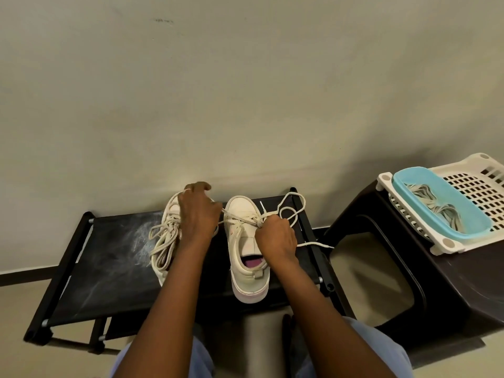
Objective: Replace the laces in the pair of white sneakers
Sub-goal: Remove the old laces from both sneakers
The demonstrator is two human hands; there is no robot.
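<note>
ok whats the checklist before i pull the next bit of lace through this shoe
1. Right hand grips the lace: ok.
2. Left hand holding the other strand: cannot tell, its grip is hidden.
3. Sneaker flat on the rack: ok.
4. Lacing reaches the top eyelets: not ok, only the toe rows are done.
5. Loose tail clear of the rack rail: not ok, it drapes over it.

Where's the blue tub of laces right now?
Head view, far right: the light blue oval plastic tub sits on a white slotted plastic basket atop the dark brown stool, right of the black shoe rack.
</note>
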